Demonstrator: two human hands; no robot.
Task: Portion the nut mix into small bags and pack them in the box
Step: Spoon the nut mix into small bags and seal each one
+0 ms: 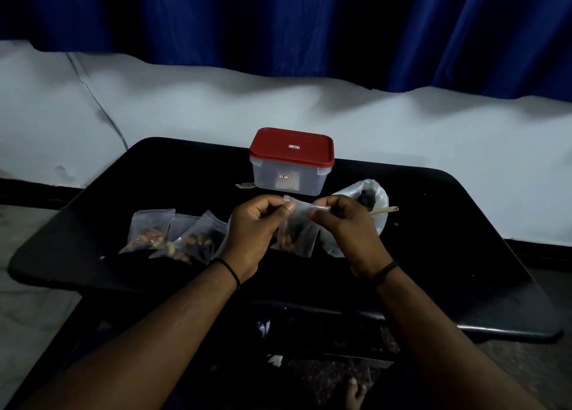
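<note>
Both hands pinch the top strip of a filled small bag (297, 233) at table centre: left hand (253, 227) and right hand (346, 227) appear to be sealing it. Filled bags (179, 236) lie at nine o'clock. The box (291, 162), at twelve, is lidded; packing remains.

A black table (93, 211) bears a red-lidded box (291, 165), filled small bags (173, 233) and seemingly a large nut bag (371, 199).

A blue curtain (278, 23) hangs over a white wall (185, 106) behind the black table (464, 255).
</note>
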